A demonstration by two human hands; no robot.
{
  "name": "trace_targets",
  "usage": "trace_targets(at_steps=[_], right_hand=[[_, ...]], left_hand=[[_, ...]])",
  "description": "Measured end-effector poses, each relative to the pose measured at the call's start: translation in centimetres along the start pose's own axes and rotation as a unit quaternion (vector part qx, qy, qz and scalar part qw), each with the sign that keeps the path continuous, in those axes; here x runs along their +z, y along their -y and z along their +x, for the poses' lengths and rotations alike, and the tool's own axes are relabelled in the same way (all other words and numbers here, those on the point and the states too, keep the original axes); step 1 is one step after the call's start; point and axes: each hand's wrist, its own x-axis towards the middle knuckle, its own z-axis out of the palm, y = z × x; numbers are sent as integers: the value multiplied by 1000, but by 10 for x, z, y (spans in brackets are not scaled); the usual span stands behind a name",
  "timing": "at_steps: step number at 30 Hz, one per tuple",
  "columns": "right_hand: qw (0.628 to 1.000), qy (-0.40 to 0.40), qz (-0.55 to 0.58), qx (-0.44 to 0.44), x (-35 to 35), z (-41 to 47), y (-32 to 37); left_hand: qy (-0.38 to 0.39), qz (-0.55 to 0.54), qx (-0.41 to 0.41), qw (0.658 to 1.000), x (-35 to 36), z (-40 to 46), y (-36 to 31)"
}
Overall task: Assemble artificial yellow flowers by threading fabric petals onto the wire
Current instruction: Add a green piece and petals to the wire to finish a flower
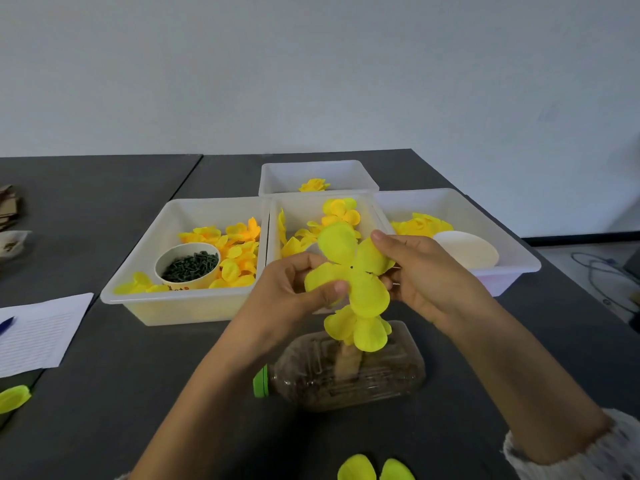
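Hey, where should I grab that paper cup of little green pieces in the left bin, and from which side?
Take the paper cup by its outer wall just under the rim, coming from above and the near side. It stands upright and open-topped, full of green pieces, with petals crowding its right side, so keep it level while lifting.

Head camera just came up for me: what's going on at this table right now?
A person is assembling yellow fabric flowers. Both hands hold one four-lobed petal piece flat above the table: the left hand pinches its lower left lobe, the right hand its right side. Below it, smaller petals already sit on a stem standing in a plastic bottle lying on its side. Behind are white trays of loose petals, a cup of dark green pieces, and one finished flower in the far tray.
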Motion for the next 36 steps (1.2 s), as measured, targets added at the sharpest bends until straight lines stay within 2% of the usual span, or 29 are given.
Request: trace_targets(at_steps=[5, 8, 13, 21, 30, 36], right_hand=[[999, 40, -2, 9, -11, -4, 3], [998, 45, -33, 9, -19, -9, -1], [993, -15, -113, -2, -33, -8, -21], [990, -40, -134, -8, -52, 4, -49], [993, -43, -83, -76, -51, 12, -45], [987, -65, -141, -39, -50, 20, -55]], left_hand=[[-96, 16, -10, 995, -1, 1, -4], [-120, -1, -27, 992, -2, 0, -2], [-101, 51, -47, 993, 3, 1, 5], [-92, 124, -37, 987, 12, 9, 14], [-121, 96, 5, 988, 13, 15, 13], [-89, 115, -50, 988, 12, 7, 19]])
